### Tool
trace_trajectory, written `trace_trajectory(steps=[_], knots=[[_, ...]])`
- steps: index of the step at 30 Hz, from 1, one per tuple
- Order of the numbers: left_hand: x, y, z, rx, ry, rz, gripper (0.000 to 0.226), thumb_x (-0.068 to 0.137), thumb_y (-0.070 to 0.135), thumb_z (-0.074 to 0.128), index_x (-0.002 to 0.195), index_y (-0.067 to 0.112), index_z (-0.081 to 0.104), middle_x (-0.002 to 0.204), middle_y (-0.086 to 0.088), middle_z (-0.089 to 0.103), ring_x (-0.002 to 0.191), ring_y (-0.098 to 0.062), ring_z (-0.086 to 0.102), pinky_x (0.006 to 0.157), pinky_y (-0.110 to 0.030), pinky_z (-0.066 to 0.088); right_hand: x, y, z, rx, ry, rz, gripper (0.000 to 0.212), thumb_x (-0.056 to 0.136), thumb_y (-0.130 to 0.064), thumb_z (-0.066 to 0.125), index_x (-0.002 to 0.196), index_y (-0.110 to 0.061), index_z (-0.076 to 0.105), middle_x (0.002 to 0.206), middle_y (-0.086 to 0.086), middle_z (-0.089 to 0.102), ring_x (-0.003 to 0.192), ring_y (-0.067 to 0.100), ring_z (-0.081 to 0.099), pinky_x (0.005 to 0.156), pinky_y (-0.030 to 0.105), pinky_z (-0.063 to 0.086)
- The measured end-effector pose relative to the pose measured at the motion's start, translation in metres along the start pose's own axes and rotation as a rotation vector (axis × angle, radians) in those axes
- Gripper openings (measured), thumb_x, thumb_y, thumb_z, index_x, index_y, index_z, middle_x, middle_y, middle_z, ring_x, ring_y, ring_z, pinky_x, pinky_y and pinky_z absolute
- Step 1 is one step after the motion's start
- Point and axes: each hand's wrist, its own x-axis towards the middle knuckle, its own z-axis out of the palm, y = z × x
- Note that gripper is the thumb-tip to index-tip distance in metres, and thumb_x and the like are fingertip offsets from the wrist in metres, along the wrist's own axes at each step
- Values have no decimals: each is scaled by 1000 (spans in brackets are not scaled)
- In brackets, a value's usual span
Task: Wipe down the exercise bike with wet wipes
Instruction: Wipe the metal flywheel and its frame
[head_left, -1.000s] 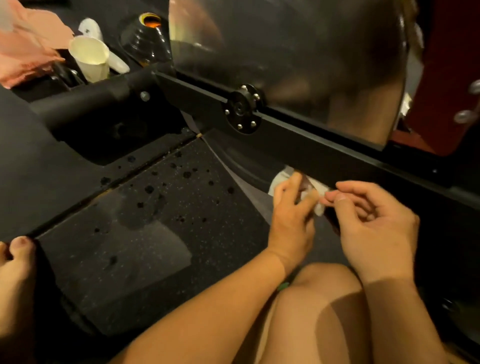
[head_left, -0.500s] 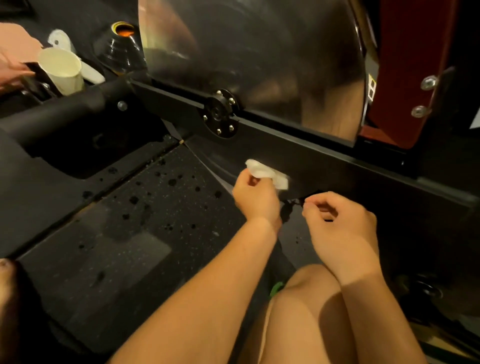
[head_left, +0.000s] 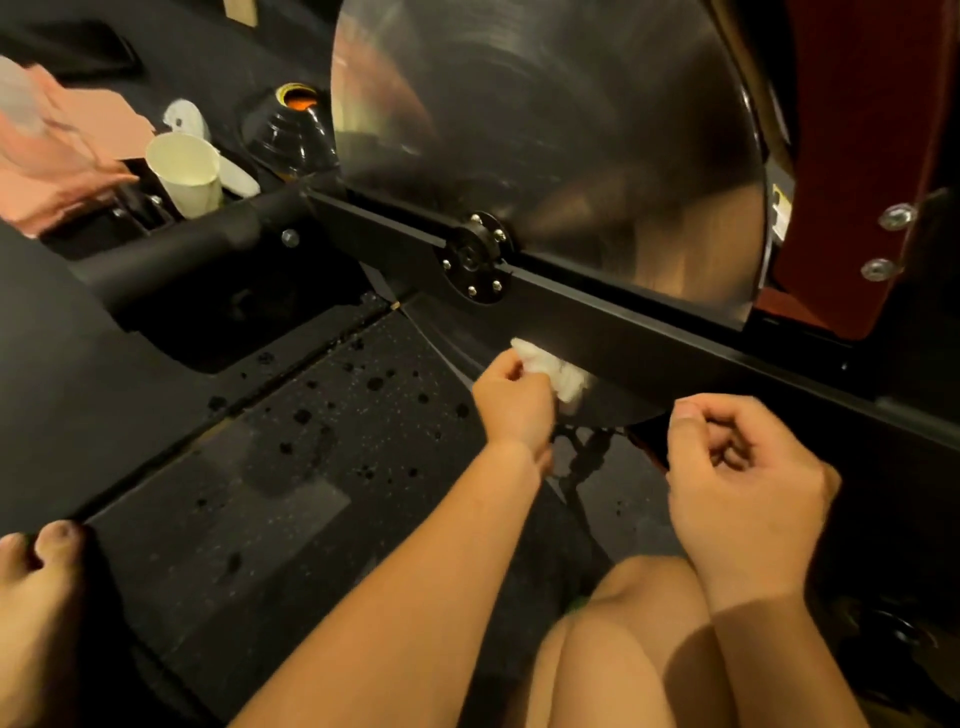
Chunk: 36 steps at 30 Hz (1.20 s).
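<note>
1. Left hand (head_left: 511, 402): back of the hand faces the camera, fingers curled under and gripping a bunched white wipe (head_left: 556, 374). The wipe sticks out on the far right side of the hand, past the knuckles.
2. Left forearm (head_left: 395, 613): bare, runs from bottom centre up and right to the wrist, which is about straight.
3. Right hand (head_left: 743, 488): right of the left hand and nearer the camera, well apart from it. Fingers curled into a loose fist, thumb (head_left: 688, 418) tip laid against the index finger. Nothing seen in it.
4. Right forearm (head_left: 779, 660): bare, rises from the bottom right edge, wrist bent slightly inward.
5. Bare knee (head_left: 639, 613): below the right hand, between the two forearms.
</note>
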Motion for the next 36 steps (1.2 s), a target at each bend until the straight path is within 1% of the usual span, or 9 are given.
trace_trajectory(steps=[5, 12, 17, 22, 25, 29, 31, 33, 36], knots=[[3, -12, -6, 13, -165, -113, 22, 85, -8, 62, 86, 10, 73, 83, -8, 71, 88, -25, 69, 82, -39, 59, 9, -15, 7, 188, 118, 35, 16, 89, -32, 58, 80, -43, 63, 69, -15, 66, 58, 10, 64, 56, 31, 57], [62, 46, -29, -63, 267, -62, 36, 88, -12, 44, 81, 14, 69, 84, -4, 65, 84, -22, 65, 67, -33, 59, 11, -19, 16, 324, 142, 233, 7, 80, -50, 55, 78, -49, 62, 65, -5, 63, 55, 4, 63, 48, 12, 50], [56, 37, -7, 109, 448, 93, 26, 96, 1, 45, 107, 5, 68, 110, -4, 65, 94, -18, 61, 73, -24, 50, 11, -14, 22, 221, 89, 250, 22, 91, -21, 61, 76, -38, 61, 70, 2, 65, 60, 8, 65, 50, 21, 56], [8, 3, 11, 243, 221, 26, 44, 105, 18, 34, 148, 22, 40, 145, -7, 44, 125, -20, 49, 98, -22, 40, 14, -14, 25, 229, 107, 257, 28, 87, -10, 64, 68, -31, 64, 55, -1, 64, 53, 11, 66, 52, 35, 59], [1, -2, 10, 288, 94, 70, 52, 103, 12, 37, 153, 20, 29, 146, -11, 41, 114, -15, 50, 88, -17, 42, 16, -11, 26, 270, 94, 265, 25, 85, -8, 64, 68, -26, 66, 57, -3, 67, 58, 12, 70, 55, 27, 57], [-13, -6, 18, 471, 35, 197, 44, 90, 16, 44, 132, 3, 49, 136, -19, 51, 121, -33, 54, 103, -48, 46, 16, -8, 27, 192, -1, 242, 11, 83, -31, 61, 75, -29, 67, 69, -12, 71, 73, 9, 71, 72, 41, 59], [-30, -8, 22, 565, 46, 246, 26, 91, 12, 48, 111, -3, 57, 127, -15, 52, 113, -31, 55, 100, -47, 47, 15, -6, 28, 129, -44, 247, 6, 83, -39, 59, 83, -38, 64, 73, -13, 70, 86, 14, 68, 76, 44, 57], [-42, -8, 24, 584, 52, 276, 7, 91, 6, 53, 88, 3, 58, 109, -10, 55, 95, -26, 59, 90, -42, 51, 15, -4, 27, 108, -97, 270, 6, 88, -34, 62, 86, -40, 62, 78, -12, 69, 96, 16, 65, 77, 40, 58], [-56, -1, 23, 520, -6, 197, 27, 87, 9, 59, 64, 12, 47, 74, -7, 54, 63, -17, 47, 61, -35, 45, 14, -4, 22, 56, -151, 259, 9, 91, -34, 62, 88, -42, 62, 88, -15, 67, 103, 11, 61, 79, 33, 56]])
